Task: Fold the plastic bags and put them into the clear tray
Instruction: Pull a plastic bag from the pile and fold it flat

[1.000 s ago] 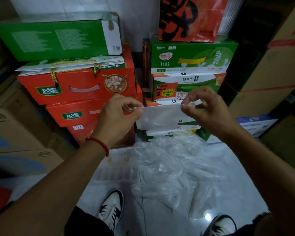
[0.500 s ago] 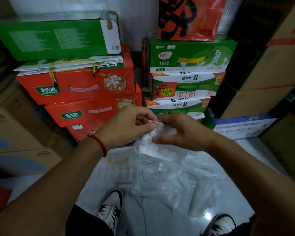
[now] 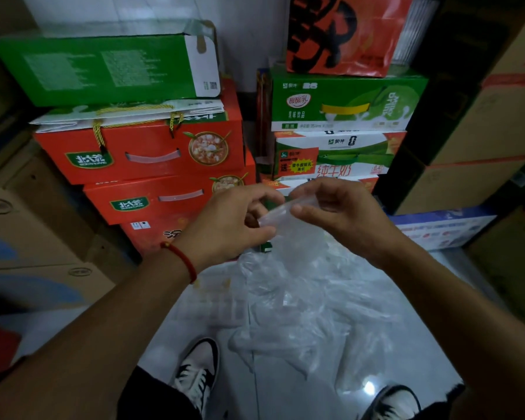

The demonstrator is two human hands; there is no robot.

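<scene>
Between both hands (image 3: 281, 218), crumpled clear plastic bag (image 3: 288, 237)

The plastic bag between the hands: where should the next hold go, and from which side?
Probably pinch the plastic bag at its folded upper edge, one end each, from the left and right. That edge is the only taut, flat strip; the left hand and right hand already pinch it there, and the rest hangs limp below.
</scene>
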